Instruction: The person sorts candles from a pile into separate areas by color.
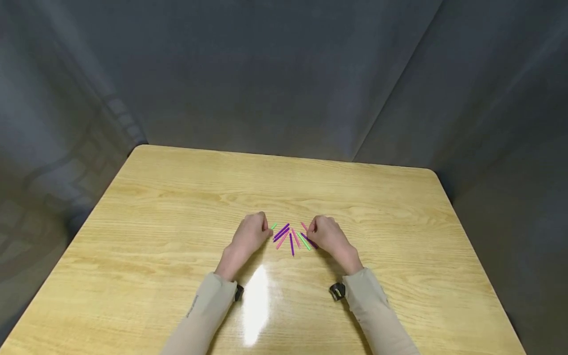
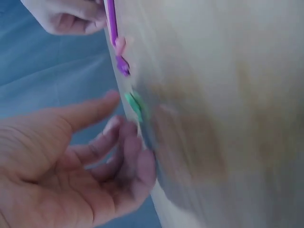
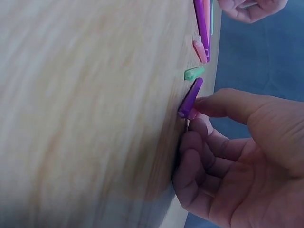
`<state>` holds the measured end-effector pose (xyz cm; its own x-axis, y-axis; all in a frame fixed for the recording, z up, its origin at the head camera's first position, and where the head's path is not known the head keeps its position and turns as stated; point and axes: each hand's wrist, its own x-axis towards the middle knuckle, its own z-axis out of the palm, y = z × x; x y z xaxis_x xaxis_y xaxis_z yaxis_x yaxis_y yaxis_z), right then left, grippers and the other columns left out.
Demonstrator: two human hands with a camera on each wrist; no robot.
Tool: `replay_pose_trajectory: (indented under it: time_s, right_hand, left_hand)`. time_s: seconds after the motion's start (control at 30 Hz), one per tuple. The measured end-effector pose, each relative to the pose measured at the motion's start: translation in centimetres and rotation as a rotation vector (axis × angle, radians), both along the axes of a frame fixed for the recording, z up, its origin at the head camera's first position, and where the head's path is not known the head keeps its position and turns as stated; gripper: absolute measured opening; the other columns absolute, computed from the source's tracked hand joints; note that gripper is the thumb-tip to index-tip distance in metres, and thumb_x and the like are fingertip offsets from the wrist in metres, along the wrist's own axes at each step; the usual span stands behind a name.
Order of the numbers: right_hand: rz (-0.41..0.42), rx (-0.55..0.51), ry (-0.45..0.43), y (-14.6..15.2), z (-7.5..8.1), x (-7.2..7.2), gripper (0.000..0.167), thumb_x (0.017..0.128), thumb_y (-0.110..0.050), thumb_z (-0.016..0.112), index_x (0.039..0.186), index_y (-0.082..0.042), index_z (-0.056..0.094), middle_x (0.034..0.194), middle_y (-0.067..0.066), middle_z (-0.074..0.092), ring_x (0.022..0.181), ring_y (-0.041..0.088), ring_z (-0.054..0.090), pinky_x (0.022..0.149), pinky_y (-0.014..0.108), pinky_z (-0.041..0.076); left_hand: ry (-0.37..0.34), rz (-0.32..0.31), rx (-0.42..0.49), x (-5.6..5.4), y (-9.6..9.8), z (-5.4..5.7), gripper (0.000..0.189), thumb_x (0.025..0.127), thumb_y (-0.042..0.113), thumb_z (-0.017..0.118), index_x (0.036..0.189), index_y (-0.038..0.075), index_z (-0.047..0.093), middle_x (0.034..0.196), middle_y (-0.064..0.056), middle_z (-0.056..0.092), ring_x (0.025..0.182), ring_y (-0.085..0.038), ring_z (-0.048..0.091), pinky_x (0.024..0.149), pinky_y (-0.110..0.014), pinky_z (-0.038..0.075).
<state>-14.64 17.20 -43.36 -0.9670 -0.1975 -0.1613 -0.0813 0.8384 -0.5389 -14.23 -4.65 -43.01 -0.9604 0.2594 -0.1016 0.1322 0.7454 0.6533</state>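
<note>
Slim purple, pink and green sticks lie fanned out on the table between the hands; a purple stick (image 1: 291, 245) points toward the person in the middle. At the left side of the fan is the left hand (image 1: 250, 231), its thumb and forefinger apart around the near side of a green stick (image 2: 134, 107). To the right, the right hand (image 1: 332, 235) has thumb and forefinger pinched at a pink stick (image 1: 303, 225), mostly hidden by the fingers. A purple stick (image 3: 191, 99) lies right at that thumb tip, with another green stick (image 3: 194, 73) beyond it.
Bare wood-grain table (image 1: 177, 197) extends around the sticks, with a bright glare patch (image 1: 256, 305) near the left forearm. Dark grey curtains (image 1: 266, 74) close off the back and sides. Black straps (image 1: 337, 291) show at both sleeve cuffs.
</note>
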Motion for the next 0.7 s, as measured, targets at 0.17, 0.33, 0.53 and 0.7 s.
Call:
replay_pose_trajectory:
  time_s: [0.17,0.33,0.53,0.7]
  right_hand:
    - [0.002,-0.01,-0.011,0.1,-0.2,-0.2,0.017,0.078,0.002,0.056,0.065,-0.009,0.057,0.061,0.0,0.052,0.051,0.011,0.041,0.051,0.025,0.035]
    - [0.012,-0.045,-0.03,0.3,-0.2,-0.4,0.016,0.08,0.0,0.06,0.067,-0.009,0.059,0.061,-0.001,0.053,0.05,0.01,0.039,0.05,0.023,0.034]
    - [0.027,-0.111,-0.055,0.9,-0.1,-1.1,0.021,0.082,0.0,0.059,0.064,-0.009,0.057,0.056,-0.003,0.047,0.049,0.008,0.033,0.05,0.023,0.03]
    - [0.043,-0.133,-0.051,1.6,-0.1,-2.3,0.016,0.085,-0.001,0.059,0.07,-0.005,0.061,0.06,-0.001,0.053,0.05,0.009,0.037,0.051,0.022,0.033]
  left_hand:
    - [0.078,-0.003,-0.025,1.0,0.5,0.0,0.02,0.083,0.002,0.073,0.074,0.006,0.055,0.069,-0.001,0.053,0.062,-0.015,0.05,0.055,-0.025,0.045]
    - [0.035,-0.039,-0.038,1.3,1.1,0.2,0.018,0.083,-0.001,0.07,0.072,0.005,0.058,0.066,0.0,0.055,0.057,-0.012,0.05,0.052,-0.023,0.045]
    - [0.028,-0.067,-0.022,1.5,1.7,0.1,0.022,0.084,0.001,0.07,0.066,0.007,0.058,0.061,0.002,0.054,0.053,-0.011,0.048,0.052,-0.024,0.044]
    - [0.025,-0.065,-0.017,1.8,2.1,-0.1,0.026,0.083,0.004,0.072,0.065,0.01,0.054,0.062,0.002,0.053,0.055,-0.012,0.05,0.054,-0.025,0.045]
